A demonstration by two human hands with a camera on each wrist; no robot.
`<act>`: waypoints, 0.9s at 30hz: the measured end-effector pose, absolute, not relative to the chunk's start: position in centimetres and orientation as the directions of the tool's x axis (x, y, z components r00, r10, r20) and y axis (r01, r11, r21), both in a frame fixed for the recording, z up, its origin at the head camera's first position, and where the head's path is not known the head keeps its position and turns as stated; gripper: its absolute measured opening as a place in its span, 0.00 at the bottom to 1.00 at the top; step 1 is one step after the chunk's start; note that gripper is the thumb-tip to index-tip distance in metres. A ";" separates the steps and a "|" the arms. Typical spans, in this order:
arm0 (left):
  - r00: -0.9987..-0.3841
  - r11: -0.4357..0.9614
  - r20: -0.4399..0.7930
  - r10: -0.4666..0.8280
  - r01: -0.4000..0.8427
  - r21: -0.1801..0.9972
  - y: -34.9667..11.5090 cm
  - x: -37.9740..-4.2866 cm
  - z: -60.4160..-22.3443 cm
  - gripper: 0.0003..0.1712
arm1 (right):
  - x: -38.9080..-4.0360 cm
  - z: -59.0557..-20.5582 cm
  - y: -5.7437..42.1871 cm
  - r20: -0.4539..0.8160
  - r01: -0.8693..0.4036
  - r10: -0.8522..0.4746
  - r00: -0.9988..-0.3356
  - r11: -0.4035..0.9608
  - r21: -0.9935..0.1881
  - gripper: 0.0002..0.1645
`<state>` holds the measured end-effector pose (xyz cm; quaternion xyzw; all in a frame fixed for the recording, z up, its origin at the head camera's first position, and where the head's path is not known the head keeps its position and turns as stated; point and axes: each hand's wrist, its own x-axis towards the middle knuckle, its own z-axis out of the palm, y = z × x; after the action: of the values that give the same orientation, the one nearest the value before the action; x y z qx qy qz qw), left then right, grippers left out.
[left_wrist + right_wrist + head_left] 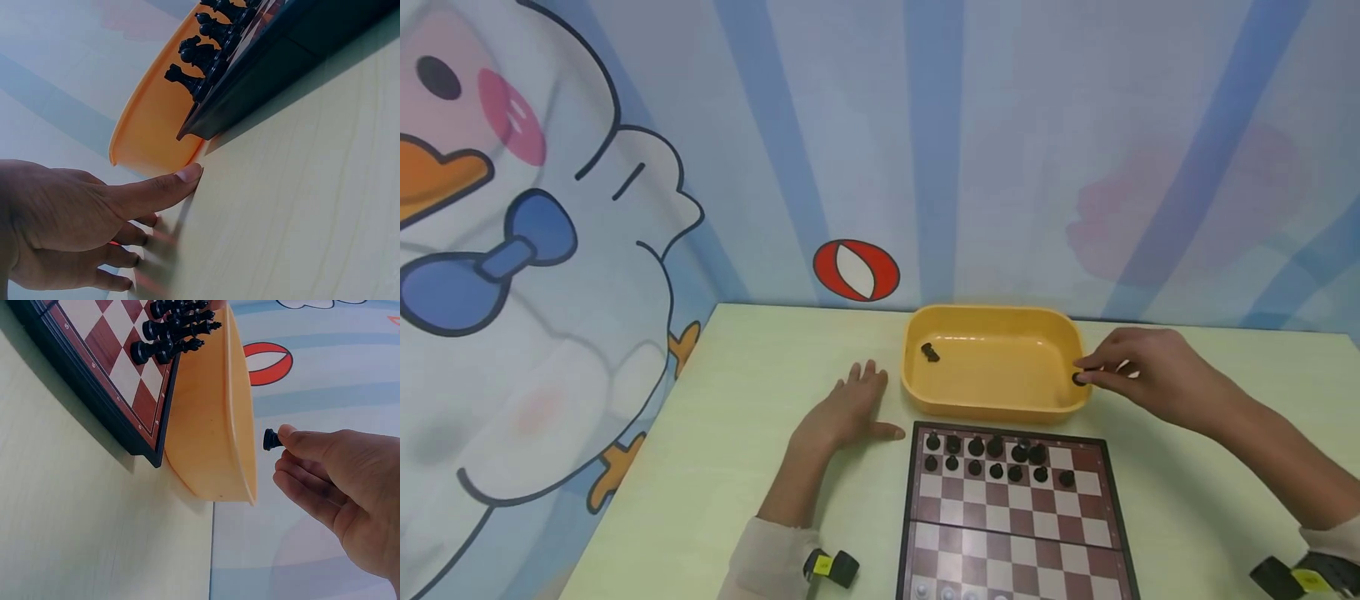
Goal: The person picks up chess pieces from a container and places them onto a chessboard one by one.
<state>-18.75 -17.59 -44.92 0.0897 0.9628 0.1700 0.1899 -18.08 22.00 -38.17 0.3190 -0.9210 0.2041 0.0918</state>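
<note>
Between thumb and fingers, my right hand [1150,375] pinches a black chess piece [270,440] at the right rim of the yellow tray [992,412]. Only the base of that piece shows, so its kind is hidden. Inside the tray, at its left end, lies a small dark chess piece [930,352]. My left hand [842,408] rests on the table with fingers spread, left of the tray and chessboard [1022,542], holding nothing. Black pieces stand in two rows along the board's far side; a black rook [187,83] is at the near corner in the left wrist view.
Pale chess pieces [947,593] stand at the board's near side, partly cut off by the frame. The pale table [700,467] meets a blue striped wall [1000,150] behind the tray. A cartoon bird covers the wall at left.
</note>
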 end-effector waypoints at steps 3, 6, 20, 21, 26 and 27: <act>-0.911 0.924 -0.334 0.241 0.110 0.367 -17.8 -18.7 -45.1 0.59 | -17.5 -38.2 22.2 0.314 -0.622 -0.540 -0.781 0.718 -0.313 0.15; -0.911 0.919 -0.332 0.247 0.111 0.378 -17.8 -18.6 -45.2 0.59 | -17.0 -38.2 22.3 0.314 -0.616 -0.533 -0.786 0.719 -0.322 0.16; -0.909 0.929 -0.342 0.238 0.111 0.352 -17.9 -18.9 -45.1 0.59 | -15.6 -39.3 22.6 0.312 -0.634 -0.553 -0.772 0.703 -0.323 0.22; -0.908 0.930 -0.344 0.237 0.110 0.352 -17.9 -18.9 -45.1 0.59 | -15.6 -39.4 22.6 0.311 -0.634 -0.554 -0.772 0.702 -0.325 0.22; -0.909 0.932 -0.352 0.225 0.095 0.350 -17.9 -18.8 -45.3 0.59 | -15.4 -39.9 22.7 0.314 -0.642 -0.562 -0.765 0.698 -0.316 0.23; -0.909 0.932 -0.352 0.223 0.092 0.351 -17.9 -18.8 -45.3 0.59 | -15.3 -40.0 22.6 0.318 -0.643 -0.560 -0.765 0.699 -0.313 0.23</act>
<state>-18.79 -17.93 -45.32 0.0817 0.9629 0.1656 0.1970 -15.31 22.60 -39.99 0.3281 -0.9164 0.2064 0.0998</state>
